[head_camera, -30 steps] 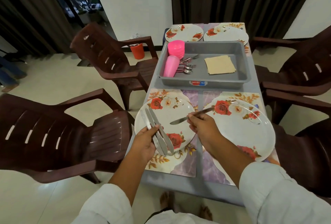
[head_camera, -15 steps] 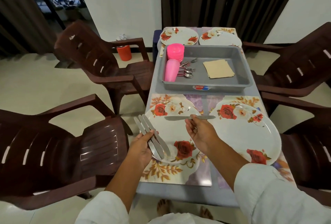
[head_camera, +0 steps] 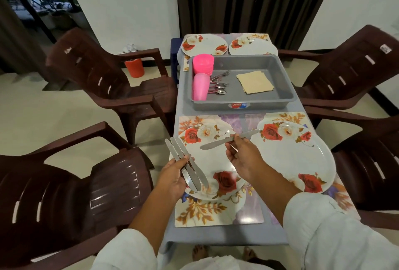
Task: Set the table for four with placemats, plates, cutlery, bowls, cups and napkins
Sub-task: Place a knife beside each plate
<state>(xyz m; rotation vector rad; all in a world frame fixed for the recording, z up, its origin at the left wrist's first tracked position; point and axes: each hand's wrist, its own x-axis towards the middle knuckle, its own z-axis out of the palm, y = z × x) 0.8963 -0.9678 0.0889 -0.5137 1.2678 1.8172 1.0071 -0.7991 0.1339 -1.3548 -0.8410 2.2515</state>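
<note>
While the left hand (head_camera: pixel 172 180) is gripping three knives (head_camera: pixel 186 165) over the near-left plate's (head_camera: pixel 212 161) edge, the right hand (head_camera: pixel 245 157) is pinching a fourth knife (head_camera: pixel 216 144). It is hovering crosswise — above that plate's far side.

Grey table (head_camera: pixel 216 236) with 4 floral placemats (head_camera: pixel 218 212), 2 near, 2 far, 1 grey tray (head_camera: pixel 207 105) between

Knives (head_camera: pixel 187 163) brushed metal, plates (head_camera: pixel 300 157) glossy with floral print. Tray (head_camera: pixel 241 102) matt grey plastic, cups (head_camera: pixel 200 86) smooth pink plastic. Chairs (head_camera: pixel 71 194) glossy brown moulded plastic.
</note>
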